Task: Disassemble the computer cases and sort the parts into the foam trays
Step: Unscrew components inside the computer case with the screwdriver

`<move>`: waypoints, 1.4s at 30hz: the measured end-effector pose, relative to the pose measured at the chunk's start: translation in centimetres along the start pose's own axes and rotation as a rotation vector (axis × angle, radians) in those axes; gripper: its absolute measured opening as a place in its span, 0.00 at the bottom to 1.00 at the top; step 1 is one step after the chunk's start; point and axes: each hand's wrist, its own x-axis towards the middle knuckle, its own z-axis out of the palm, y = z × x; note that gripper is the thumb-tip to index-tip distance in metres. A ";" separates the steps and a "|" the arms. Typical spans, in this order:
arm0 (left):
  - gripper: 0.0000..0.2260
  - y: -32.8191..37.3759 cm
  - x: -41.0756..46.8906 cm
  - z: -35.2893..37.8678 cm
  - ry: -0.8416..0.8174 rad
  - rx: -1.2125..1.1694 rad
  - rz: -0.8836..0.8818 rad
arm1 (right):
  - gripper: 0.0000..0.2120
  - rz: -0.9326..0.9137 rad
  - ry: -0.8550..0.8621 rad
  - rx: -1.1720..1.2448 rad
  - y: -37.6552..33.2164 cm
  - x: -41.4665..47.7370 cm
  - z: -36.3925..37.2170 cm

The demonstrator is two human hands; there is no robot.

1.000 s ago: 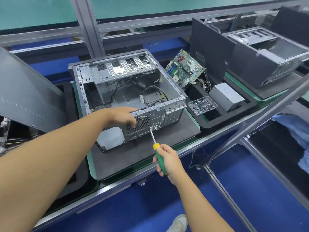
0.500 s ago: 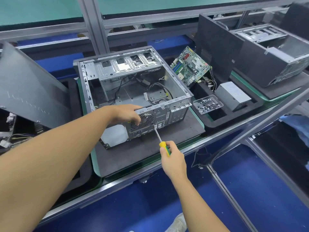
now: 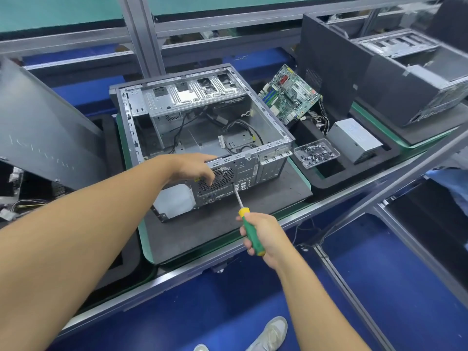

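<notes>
Head view, from the left: a large flat grey metal side panel (image 3: 45, 127) leans tilted at the far left, above a black foam tray (image 3: 111, 140) that it partly hides.

Just right of it, an open silver-grey steel computer case (image 3: 202, 115) lies on its side on a dark grey foam mat (image 3: 202, 236), with its open face up and its rear panel towards the person. Loose black cables lie inside on its floor, and a drive cage sits along its far wall.

The left hand (image 3: 192, 168) reaches over the case's near top edge. Its fingers are bent down over the round fan grille (image 3: 219, 179) on the rear panel, gripping the rim there.

The right hand (image 3: 263, 234) is wrapped around the handle of a screwdriver with a green handle and yellow collar (image 3: 250, 234). The thin metal shaft points up and away, and its tip touches the rear panel just right of the fan grille.

Further right, a second black foam tray (image 3: 329, 182) holds sorted parts. A green motherboard (image 3: 288, 93) stands tilted at its far end, and a clear plastic box of small dark screws (image 3: 315, 152) sits at the near left. Just beside the box is a silver rectangular power supply (image 3: 353, 138) in its own recess.

Behind the tray a black side panel (image 3: 326, 64) stands upright. At the far right another dark grey computer chassis (image 3: 410, 82) rests on its own mat.
</notes>
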 end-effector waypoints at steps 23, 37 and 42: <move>0.36 -0.4 0.4 -0.2 -0.023 0.008 -0.002 | 0.15 0.127 0.008 -0.405 -3.8 -0.5 0.0; 0.35 -0.6 0.3 0.1 -0.038 -0.080 0.006 | 0.13 0.071 0.058 -0.467 -3.5 -0.5 0.3; 0.35 -0.4 0.3 0.0 -0.031 -0.040 0.015 | 0.12 -0.194 0.222 -0.788 -2.4 -0.6 -0.5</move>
